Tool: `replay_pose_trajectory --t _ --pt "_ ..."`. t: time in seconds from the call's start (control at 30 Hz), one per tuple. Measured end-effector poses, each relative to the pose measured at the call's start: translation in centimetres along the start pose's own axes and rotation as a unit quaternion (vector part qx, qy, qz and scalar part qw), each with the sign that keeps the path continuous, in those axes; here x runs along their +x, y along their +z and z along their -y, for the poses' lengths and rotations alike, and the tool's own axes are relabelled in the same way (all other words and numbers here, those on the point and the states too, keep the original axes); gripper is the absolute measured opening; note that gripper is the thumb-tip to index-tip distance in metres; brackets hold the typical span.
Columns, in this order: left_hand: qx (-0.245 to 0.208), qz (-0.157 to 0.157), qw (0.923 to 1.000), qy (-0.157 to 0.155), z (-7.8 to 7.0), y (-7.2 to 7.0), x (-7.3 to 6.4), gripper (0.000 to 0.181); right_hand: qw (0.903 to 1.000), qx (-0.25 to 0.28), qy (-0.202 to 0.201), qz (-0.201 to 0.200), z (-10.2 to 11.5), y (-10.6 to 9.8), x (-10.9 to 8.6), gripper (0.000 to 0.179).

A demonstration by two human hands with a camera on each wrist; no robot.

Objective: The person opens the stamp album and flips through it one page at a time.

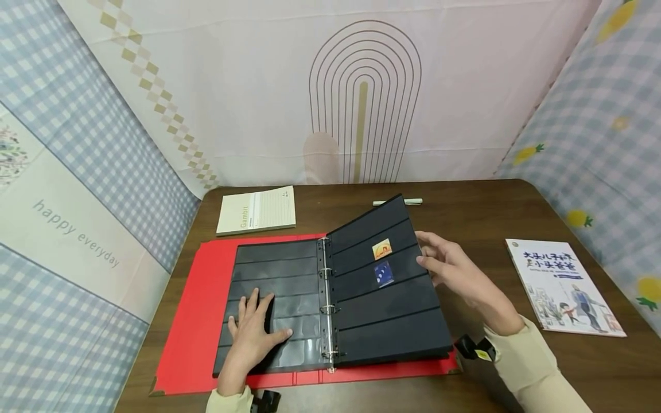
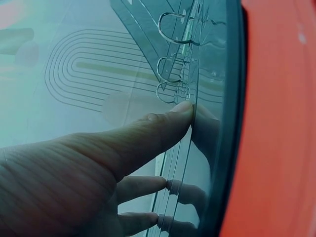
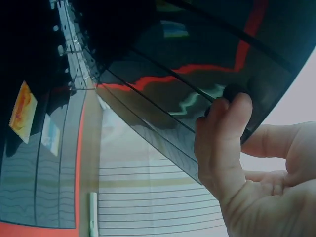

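Observation:
A red ring binder (image 1: 186,321) lies spread on the table, its metal rings (image 1: 326,310) holding black stamp pages with clear strip pockets. My left hand (image 1: 250,332) rests on the left page (image 1: 281,269), fingers spread; in the left wrist view the thumb touches its glossy surface. With thumb and fingers, my right hand (image 1: 454,267) pinches the outer edge of the right page (image 1: 387,310), which is tilted up off the binder. Two stamps show in that page's pockets: an orange-yellow stamp (image 1: 382,249) and, below it, a dark blue stamp (image 1: 384,274).
Behind the binder, a pale notepad (image 1: 258,210) lies at the back left. A light green pen (image 1: 413,201) is partly hidden by the raised page. At the right lies a white picture book (image 1: 565,287). Fabric sheets hang around the wooden table (image 1: 330,206).

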State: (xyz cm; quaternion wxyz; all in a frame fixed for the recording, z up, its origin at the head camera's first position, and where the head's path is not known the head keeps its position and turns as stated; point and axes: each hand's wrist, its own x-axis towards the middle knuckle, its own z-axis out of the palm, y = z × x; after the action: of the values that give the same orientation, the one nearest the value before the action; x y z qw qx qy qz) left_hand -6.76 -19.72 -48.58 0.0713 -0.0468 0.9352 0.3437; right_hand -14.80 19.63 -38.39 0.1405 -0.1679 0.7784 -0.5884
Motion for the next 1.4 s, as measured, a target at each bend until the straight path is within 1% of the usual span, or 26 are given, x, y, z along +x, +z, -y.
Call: replay_pose_trajectory --t 0.23,0.37,0.6,0.8,1.03,1.23,1.3,1.4 --pt "-0.004 0.002 1.0000 0.000 -0.2 0.0 0.0 0.089 0.9986 -0.050 0.006 -0.016 1.2 0.3 0.1 0.058" --pt "-0.004 0.003 1.0000 0.002 -0.3 -0.1 -0.1 0.088 0.9976 -0.065 0.001 -0.021 1.7 0.4 0.4 0.057" --pt "-0.003 0.003 1.0000 0.001 -0.1 0.0 -0.1 0.088 0.9986 -0.043 -0.022 -0.020 2.1 0.6 0.8 0.052" --pt "-0.001 0.000 1.0000 0.003 0.1 0.2 0.0 0.088 0.9969 -0.067 -0.025 -0.034 2.8 0.8 1.2 0.052" --pt "-0.001 -0.001 1.0000 0.004 0.1 0.2 0.0 0.089 0.9990 -0.030 -0.023 -0.025 3.2 1.1 1.8 0.050" --pt "-0.002 -0.003 1.0000 0.005 0.2 0.2 0.0 0.089 0.9990 0.008 -0.042 -0.011 3.6 1.4 2.1 0.051" --pt "-0.003 -0.003 1.0000 0.006 0.2 0.2 0.0 0.089 0.9987 0.012 -0.049 -0.008 3.7 1.5 2.1 0.050" --pt "-0.005 -0.005 0.9999 0.008 0.2 0.2 -0.1 0.089 0.9982 -0.006 -0.059 -0.008 4.0 1.6 2.1 0.049"
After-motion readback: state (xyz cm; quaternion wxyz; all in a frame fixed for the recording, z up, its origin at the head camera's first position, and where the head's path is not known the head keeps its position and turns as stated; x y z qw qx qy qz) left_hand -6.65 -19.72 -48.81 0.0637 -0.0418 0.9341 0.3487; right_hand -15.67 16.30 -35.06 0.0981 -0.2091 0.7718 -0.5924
